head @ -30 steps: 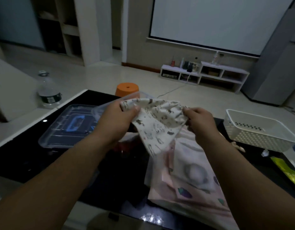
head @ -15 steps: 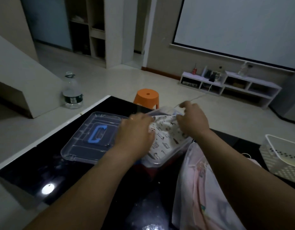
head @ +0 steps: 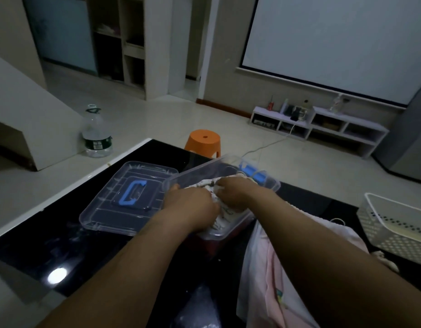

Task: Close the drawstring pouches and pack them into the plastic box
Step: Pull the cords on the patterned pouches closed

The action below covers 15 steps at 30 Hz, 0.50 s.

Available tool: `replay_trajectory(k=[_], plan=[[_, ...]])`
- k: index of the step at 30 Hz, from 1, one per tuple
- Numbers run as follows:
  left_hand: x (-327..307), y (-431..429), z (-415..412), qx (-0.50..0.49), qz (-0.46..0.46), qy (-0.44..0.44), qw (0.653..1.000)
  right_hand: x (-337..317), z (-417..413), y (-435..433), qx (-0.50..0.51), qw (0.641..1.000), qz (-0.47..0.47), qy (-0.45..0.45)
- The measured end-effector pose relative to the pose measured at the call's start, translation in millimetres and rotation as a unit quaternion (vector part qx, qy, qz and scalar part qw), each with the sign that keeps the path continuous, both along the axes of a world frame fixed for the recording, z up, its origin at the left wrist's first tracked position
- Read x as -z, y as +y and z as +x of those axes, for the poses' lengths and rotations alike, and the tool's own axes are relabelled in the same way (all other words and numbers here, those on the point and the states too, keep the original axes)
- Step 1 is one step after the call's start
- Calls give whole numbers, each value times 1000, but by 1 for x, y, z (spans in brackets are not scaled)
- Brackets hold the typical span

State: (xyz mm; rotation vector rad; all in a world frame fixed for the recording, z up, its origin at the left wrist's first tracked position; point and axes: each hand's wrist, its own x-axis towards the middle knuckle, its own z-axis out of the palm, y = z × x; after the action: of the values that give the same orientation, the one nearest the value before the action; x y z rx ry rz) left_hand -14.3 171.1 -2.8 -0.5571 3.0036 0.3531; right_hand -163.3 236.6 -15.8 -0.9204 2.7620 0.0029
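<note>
A clear plastic box (head: 271, 185) with blue latches stands open on the black table, tilted a little. A white patterned drawstring pouch (head: 224, 217) lies inside it. Both of my hands are down in the box on this pouch. My left hand (head: 190, 202) covers its near left part, with the fingers curled down into the cloth. My right hand (head: 237, 192) grips the bunched cloth near the pouch's top. Most of the pouch is hidden under my hands. More pale pink and white pouches (head: 271, 268) lie in a heap under my right forearm.
The box's clear lid (head: 105, 209) with a blue handle lies flat to the left of the box. A white perforated basket (head: 394, 223) stands at the table's right edge. Beyond the table are an orange stool (head: 203, 140) and a large water bottle (head: 96, 131) on the floor.
Both hands have carried the patterned pouch from above the pink heap forward into the clear box and now push it down there. The view has swung left.
</note>
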Motion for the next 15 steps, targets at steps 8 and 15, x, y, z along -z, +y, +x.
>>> replay_trajectory(k=[8, 15], plan=[[8, 0, -3, -15, -5, 4, 1000, -9, -9, 20, 160, 984, -57, 61], [-5, 6, 0, 4, -18, -50, 999, -13, -16, 4, 166, 984, -10, 58]])
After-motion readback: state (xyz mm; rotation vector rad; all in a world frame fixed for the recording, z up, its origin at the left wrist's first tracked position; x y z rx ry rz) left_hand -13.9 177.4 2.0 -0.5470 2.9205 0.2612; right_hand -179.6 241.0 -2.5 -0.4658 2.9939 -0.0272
